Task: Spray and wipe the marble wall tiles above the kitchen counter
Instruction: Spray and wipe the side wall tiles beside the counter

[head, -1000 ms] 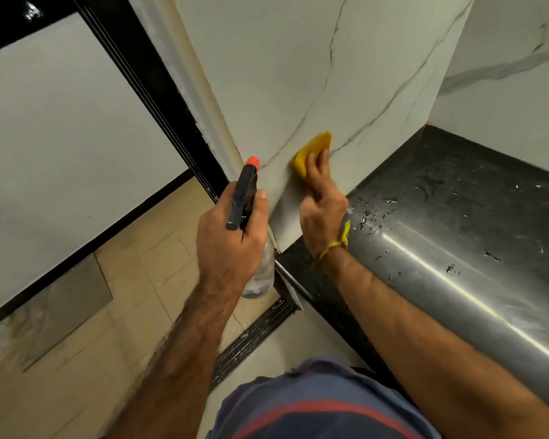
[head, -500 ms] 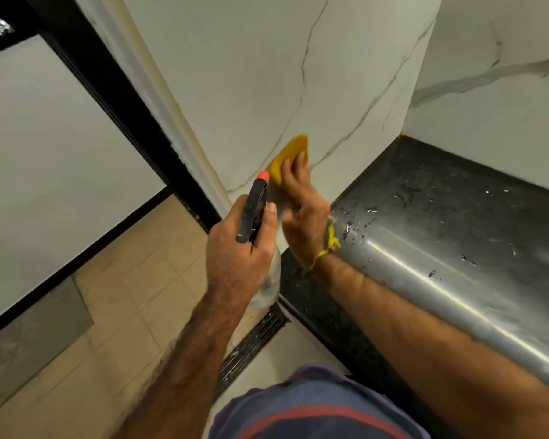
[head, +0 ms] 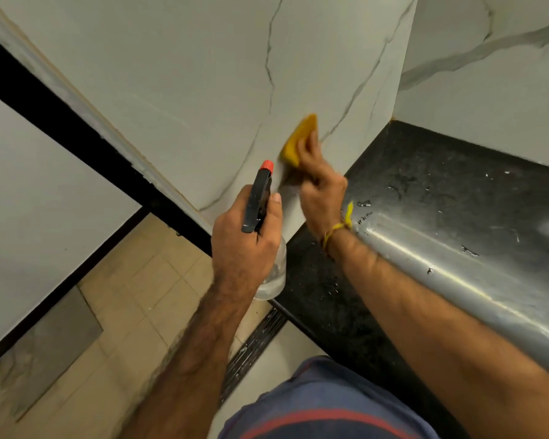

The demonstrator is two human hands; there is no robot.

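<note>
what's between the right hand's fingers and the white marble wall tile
In the head view, a yellow sponge lies between the right hand and the white marble wall tile, pressed flat against it.

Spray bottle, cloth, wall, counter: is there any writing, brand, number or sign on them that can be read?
None: no readable text shows anywhere in this view.
Spray bottle in the left hand: no label visible; the hand covers most of it.
Yellow cloth under the right hand: plain.
Marble wall: only grey veins.
Counter: only water drops and glare.
</note>
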